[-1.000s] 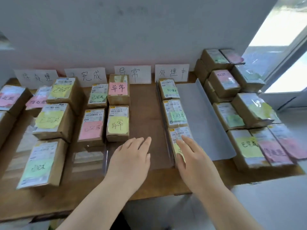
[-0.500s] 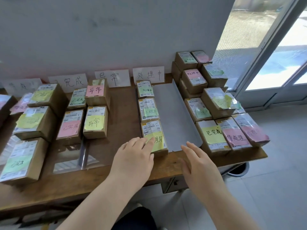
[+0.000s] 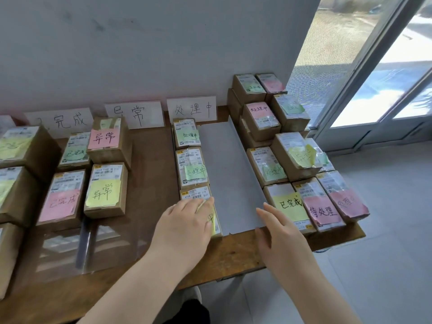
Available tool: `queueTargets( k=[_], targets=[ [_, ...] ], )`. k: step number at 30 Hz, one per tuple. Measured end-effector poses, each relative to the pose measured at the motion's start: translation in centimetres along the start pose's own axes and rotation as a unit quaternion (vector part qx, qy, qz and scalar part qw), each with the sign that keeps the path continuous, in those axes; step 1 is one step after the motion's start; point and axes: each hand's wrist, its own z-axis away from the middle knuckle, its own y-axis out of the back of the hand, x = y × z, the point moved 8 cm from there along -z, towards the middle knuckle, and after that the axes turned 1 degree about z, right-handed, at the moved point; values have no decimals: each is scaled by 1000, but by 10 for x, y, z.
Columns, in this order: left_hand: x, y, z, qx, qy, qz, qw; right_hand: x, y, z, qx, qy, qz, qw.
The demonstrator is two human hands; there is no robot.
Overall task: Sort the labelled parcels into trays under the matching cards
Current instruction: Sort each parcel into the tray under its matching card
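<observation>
Three parcels (image 3: 191, 169) are filed under the rightmost card (image 3: 191, 109), others further left. The left grip (image 3: 187, 228) is laid spread on the nearest; the right grip (image 3: 280, 232) is held spread, empty, beside the pile (image 3: 280, 141) left to sort on the tabletop (image 3: 233, 258).

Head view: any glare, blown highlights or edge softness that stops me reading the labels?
Head view: daylight through the glass door is blown out at right. Same view, the clear tray at lower left carries streaky reflections. Also in the head view, the parcels at the left edge look soft and stretched, their notes hard to read, while the rightmost card is legible.
</observation>
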Motion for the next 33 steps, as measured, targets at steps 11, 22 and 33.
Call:
queueTargets(
  k=[11, 22, 33],
  targets=[
    [4, -26, -81, -22, -72, -6, 997, 35, 7, -57, 11, -73, 3, 997],
    [39, -50, -125, -20, -55, -16, 998, 101, 37, -105, -15, -103, -54, 993],
    [139, -98, -196, -122, 115, 85, 982, 223, 67, -175, -110, -82, -89, 986]
  ],
)
